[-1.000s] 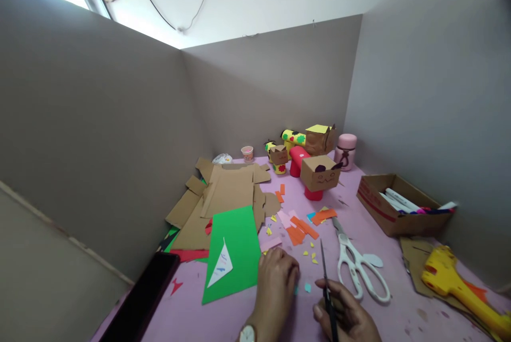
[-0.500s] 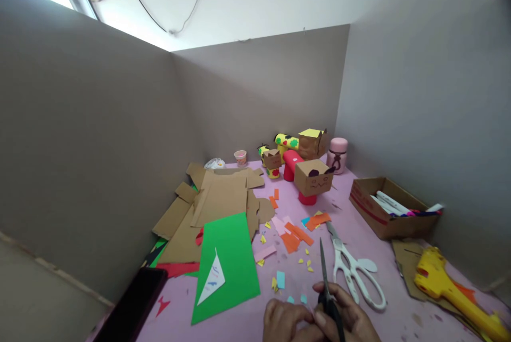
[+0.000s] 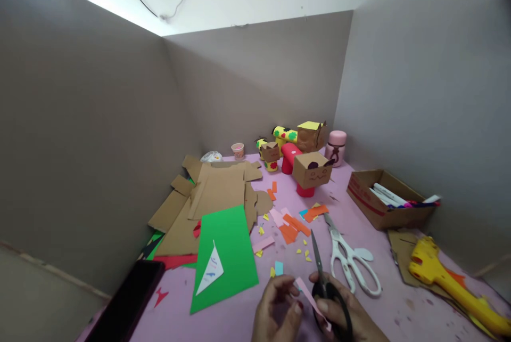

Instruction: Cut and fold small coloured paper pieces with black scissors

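At the bottom edge my right hand [image 3: 343, 315] grips black-handled scissors [image 3: 319, 273], blades pointing away from me. My left hand [image 3: 277, 310] is beside it with its fingers curled, pinching the end of a thin pink paper strip [image 3: 309, 299] that runs across toward the scissor handles. A small blue paper scrap [image 3: 278, 268] lies on the pink table [image 3: 239, 315] just beyond my left fingers.
White scissors [image 3: 349, 259] lie right of my hands. A green sheet [image 3: 227, 251], cardboard pieces [image 3: 215, 193], orange scraps [image 3: 293, 227], cardboard animal figures [image 3: 313, 169], a box of markers [image 3: 389, 203], a yellow glue gun [image 3: 443, 278] and a dark phone [image 3: 128, 304] surround them. Grey partitions enclose the table.
My left hand drew back from the table near the green sheet and now pinches a pink strip beside the scissors. The view shifted slightly.
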Demonstrator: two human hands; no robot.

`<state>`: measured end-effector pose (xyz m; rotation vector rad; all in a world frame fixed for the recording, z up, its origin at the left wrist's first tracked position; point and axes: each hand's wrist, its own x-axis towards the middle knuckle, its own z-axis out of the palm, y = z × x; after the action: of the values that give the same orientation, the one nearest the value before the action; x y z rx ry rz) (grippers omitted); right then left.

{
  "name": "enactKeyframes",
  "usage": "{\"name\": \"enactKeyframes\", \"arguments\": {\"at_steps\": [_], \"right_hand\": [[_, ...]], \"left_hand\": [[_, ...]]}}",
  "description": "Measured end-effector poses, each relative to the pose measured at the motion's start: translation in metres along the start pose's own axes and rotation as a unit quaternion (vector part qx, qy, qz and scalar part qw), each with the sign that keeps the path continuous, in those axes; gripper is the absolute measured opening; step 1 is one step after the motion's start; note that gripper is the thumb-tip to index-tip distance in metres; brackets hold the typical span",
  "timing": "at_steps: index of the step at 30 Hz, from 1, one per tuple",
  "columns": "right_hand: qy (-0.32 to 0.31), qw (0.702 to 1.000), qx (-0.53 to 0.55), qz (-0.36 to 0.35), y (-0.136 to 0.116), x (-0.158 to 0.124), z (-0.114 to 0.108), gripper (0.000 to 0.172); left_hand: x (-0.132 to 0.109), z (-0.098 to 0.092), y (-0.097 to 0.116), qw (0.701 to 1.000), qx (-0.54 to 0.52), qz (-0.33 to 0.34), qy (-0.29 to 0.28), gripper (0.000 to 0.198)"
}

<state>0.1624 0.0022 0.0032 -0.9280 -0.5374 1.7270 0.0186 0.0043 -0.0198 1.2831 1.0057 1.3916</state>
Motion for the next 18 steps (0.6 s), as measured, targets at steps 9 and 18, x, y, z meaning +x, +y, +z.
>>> {"name": "enactKeyframes", "arguments": {"at_steps": [9,18], "right_hand": [[-0.029,0.995,0.047,0.086,-0.003,-0.008,0.006,0.040],[-0.030,0.992,-0.107,-0.059,0.000,-0.007,0.003,0.034]], "left_hand": [[0.001,0.003,0.000,0.947,-0.230,-0.201,-0.097,0.048],[0.005,0.000,0.021,0.948,-0.151,-0.267,-0.085,0.039]]}}
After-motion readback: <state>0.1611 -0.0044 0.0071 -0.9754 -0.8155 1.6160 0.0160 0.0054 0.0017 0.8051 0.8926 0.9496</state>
